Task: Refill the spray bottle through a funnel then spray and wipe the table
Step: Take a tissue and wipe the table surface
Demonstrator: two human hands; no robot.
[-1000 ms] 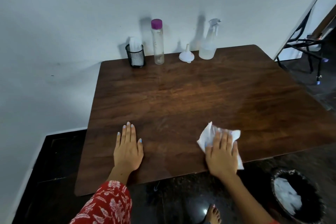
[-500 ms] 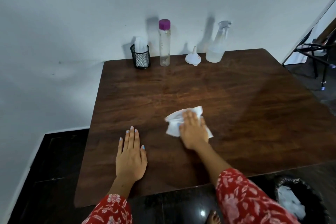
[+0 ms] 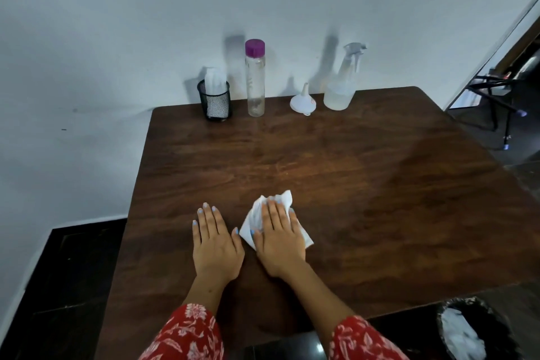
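My right hand lies flat with straight fingers on a white paper tissue, pressing it onto the brown wooden table near the front. Just left of it, my left hand rests flat on the bare wood, thumb almost touching the tissue. Along the back edge stand a clear spray bottle with liquid in its base, a white funnel turned wide end down, and a tall clear bottle with a purple cap.
A black mesh cup holding white tissues stands at the back left by the wall. A dark bin with crumpled white paper sits on the floor at the front right. A black metal stand is beyond the table's right corner.
My right hand has slid the tissue from the front right edge to the middle, then back toward me, ending beside my left hand. My left hand stayed flat in place.
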